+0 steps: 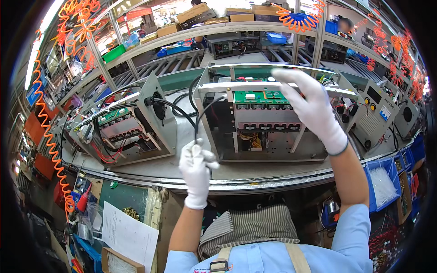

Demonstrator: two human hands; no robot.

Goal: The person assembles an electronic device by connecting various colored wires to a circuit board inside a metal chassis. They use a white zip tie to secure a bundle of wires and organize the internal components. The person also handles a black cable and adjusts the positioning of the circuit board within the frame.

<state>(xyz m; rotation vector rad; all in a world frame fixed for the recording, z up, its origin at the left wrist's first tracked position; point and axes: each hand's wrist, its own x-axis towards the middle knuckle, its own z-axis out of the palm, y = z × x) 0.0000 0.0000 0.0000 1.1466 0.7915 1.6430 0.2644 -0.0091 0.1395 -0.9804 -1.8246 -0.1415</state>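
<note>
My left hand, in a white glove, is closed around the end of a black cable in front of an open metal machine chassis. The cable bends up toward the chassis's left side; its held end is hidden by my fingers. My right hand, also gloved, has its fingers stretched out above the chassis's upper right, with nothing seen in it. Below and left of those fingers is a green circuit board, mounted above a row of black parts. Whether the right hand touches the top bar I cannot tell.
Another open chassis with a fan panel stands to the left. A grey panelled unit is on the right. Blue bins with white ties stand lower right; a paper sheet lies lower left. Orange coiled hoses hang around.
</note>
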